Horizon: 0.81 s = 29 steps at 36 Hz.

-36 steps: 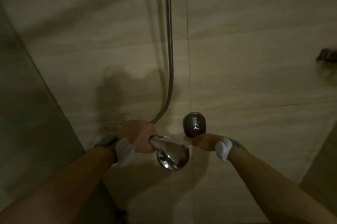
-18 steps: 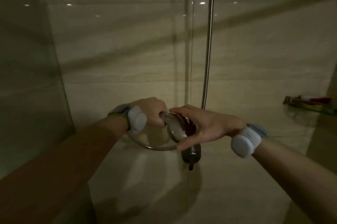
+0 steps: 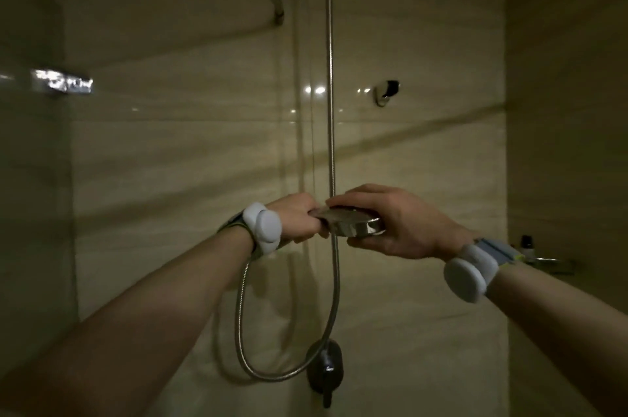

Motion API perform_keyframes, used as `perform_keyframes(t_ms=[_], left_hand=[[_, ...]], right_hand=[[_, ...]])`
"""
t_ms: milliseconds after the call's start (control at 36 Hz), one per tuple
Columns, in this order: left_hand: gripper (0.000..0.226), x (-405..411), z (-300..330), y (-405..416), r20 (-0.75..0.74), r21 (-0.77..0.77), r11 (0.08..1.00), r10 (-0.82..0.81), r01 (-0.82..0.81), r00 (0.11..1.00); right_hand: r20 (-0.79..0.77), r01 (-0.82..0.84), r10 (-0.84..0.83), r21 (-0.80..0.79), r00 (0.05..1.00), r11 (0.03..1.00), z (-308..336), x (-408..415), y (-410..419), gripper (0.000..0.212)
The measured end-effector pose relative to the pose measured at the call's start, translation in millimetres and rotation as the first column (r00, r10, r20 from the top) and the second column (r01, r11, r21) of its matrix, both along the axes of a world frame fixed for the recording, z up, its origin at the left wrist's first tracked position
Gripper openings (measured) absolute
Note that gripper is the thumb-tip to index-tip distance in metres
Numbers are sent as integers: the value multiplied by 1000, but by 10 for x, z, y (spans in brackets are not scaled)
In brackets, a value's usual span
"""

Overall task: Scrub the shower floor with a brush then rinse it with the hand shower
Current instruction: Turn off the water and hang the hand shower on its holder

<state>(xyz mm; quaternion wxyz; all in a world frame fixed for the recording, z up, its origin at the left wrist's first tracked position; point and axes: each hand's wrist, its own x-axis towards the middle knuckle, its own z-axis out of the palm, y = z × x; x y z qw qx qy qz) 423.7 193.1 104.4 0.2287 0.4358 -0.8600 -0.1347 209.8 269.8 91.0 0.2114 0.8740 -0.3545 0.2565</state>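
Observation:
The chrome hand shower (image 3: 353,223) is held level at chest height in front of the tiled wall. My left hand (image 3: 295,217) grips its handle, which is hidden inside the fist. My right hand (image 3: 390,221) wraps round the round spray head, fingers over the top and thumb beneath. The metal hose (image 3: 243,321) loops down from the handle and rises to the vertical pipe (image 3: 329,76). The mixer tap (image 3: 324,370) sits on the wall below. No brush and no floor are in view.
A wall bracket (image 3: 385,93) is fixed up right of the pipe. A glass panel (image 3: 34,178) stands on the left with a metal clamp (image 3: 63,81). A corner shelf (image 3: 543,260) with a small dark bottle (image 3: 526,241) is at the right. A tiled side wall (image 3: 567,110) closes the right.
The view has tilted up from the tap to the wall. The hand shower rose with both hands; my right hand left the tap area and closed round the spray head.

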Motion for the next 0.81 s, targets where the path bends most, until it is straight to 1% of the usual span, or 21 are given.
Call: perform_keyframes(t_ms=[56, 111, 139, 222, 306, 361, 417, 556, 667, 694, 750, 806], left_hand=[[13, -129, 91, 28, -46, 4, 1000, -29, 30, 999], [31, -261, 178, 50, -79, 8, 997, -76, 77, 994], [33, -311, 210, 45, -76, 10, 995, -101, 102, 992], [26, -447, 300, 63, -50, 17, 982, -186, 188, 981], [19, -608, 370, 117, -8, 11, 970, -244, 244, 970], [14, -732, 416, 172, 17, 7, 960, -280, 279, 960], [12, -864, 454, 211, 76, -9, 950, -310, 311, 948], [28, -1146, 487, 222, 266, -63, 927, -342, 370, 901], [21, -1311, 502, 205, 317, -2, 913, -386, 408, 866], [26, -1351, 513, 204, 315, 32, 913, -395, 406, 863], [46, -1414, 540, 194, 316, 111, 918, -396, 381, 862], [68, -1468, 581, 185, 358, 136, 929, -369, 343, 858]], right_hand=[[13, 17, -17, -32, 1000, 999, 130, -87, 111, 66], [22, 22, -21, -63, 1000, 998, 251, -171, 205, 66], [28, 21, -19, -72, 999, 997, 294, -212, 234, 65], [-5, 43, -44, -96, 999, 994, 420, -316, 328, 60], [-57, 110, -115, -83, 992, 991, 556, -417, 462, 56], [-71, 174, -177, -46, 982, 984, 652, -492, 544, 55], [-78, 227, -228, -11, 971, 974, 726, -586, 596, 53], [-93, 312, -303, 108, 949, 944, 840, -774, 754, 42], [-127, 406, -387, 211, 913, 889, 1010, -875, 916, 43], [-137, 432, -410, 229, 902, 872, 1059, -912, 943, 43], [-159, 493, -467, 243, 870, 835, 1164, -955, 996, 42], [-203, 574, -540, 194, 817, 795, 1268, -982, 1053, 42]])
